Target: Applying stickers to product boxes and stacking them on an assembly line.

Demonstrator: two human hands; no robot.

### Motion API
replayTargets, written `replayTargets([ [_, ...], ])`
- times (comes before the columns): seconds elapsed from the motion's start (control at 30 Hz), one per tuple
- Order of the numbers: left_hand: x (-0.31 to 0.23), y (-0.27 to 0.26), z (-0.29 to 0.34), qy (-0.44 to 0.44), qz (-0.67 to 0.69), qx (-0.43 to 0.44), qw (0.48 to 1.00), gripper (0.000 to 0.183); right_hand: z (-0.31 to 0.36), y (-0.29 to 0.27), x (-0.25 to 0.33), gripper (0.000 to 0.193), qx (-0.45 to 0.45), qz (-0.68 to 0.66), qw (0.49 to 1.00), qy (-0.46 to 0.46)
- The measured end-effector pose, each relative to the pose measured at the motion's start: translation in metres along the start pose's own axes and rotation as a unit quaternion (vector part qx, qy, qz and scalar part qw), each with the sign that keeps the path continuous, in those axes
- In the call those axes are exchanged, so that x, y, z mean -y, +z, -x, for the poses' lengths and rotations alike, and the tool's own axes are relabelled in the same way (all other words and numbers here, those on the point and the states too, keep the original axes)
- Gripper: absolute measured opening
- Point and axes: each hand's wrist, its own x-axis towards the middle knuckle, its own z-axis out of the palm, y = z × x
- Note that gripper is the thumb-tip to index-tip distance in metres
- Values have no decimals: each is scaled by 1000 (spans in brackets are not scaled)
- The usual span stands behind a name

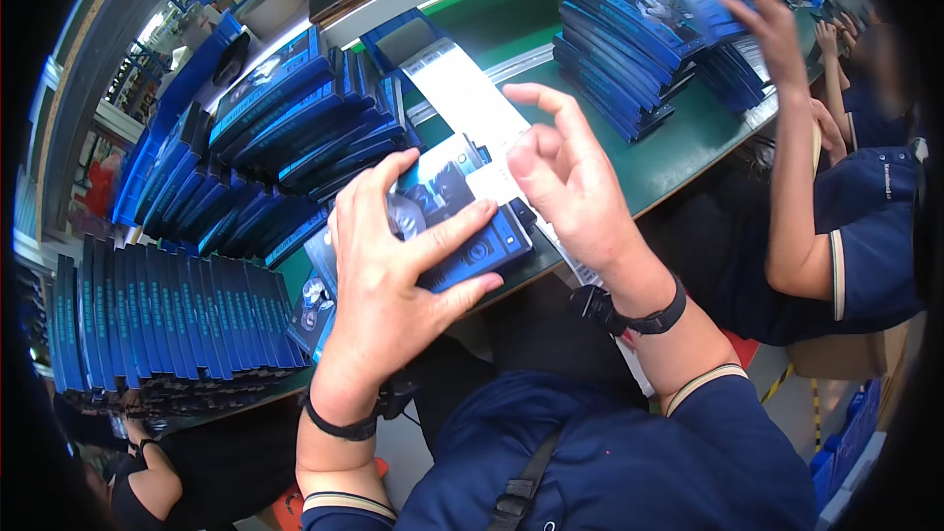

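A flat blue box (447,192) with printed pictures lies in front of me, tilted, at the middle of the green bench. My left hand (383,246) spans it from the left, fingers along its far edge and across its face. A small white label (494,183) shows at the box's right side. My right hand (575,182) hovers just right of that label, index finger raised and apart from the thumb, with nothing visible between them. Beyond the box stretches a long white strip of labels (462,88); part of it is hidden by the box and my right hand.
Stacks of similar blue boxes (285,108) crowd the left, with a long upright row (167,315) nearer me. Another stack (629,49) stands at the far right. Beside it, a co-worker's hand (757,10) holds a shiny blue box. The green bench (669,162) has a metal edge.
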Motion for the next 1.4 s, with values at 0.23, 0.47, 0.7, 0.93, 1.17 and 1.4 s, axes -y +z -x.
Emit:
replayTargets([
  [0.23, -23, -5, 28, 24, 65, -62, 996, 77, 30, 33, 26, 50, 59, -379, 912, 141],
  [0.47, -40, -28, 27, -30, 32, -28, 999, 78, 43, 31, 23, 72, 143, -164, 970, 113],
  [0.7, 48, -47, 51, -222, -58, -77, 970, 67, 50, -80, 9, 27, -88, 32, 992, 80],
  [0.93, 146, 7, 104, -382, -132, 169, 899, 80, 107, -169, -72, 21, -69, 268, 936, 217],
  [1.17, 85, -24, 77, -230, -107, -173, 952, 66, 101, -140, -58, 20, 18, 125, 965, 230],
  [1.4, -46, 57, -14, -22, 213, -22, 977, 69, 61, -117, 2, 33, 1, -37, 992, 121],
])
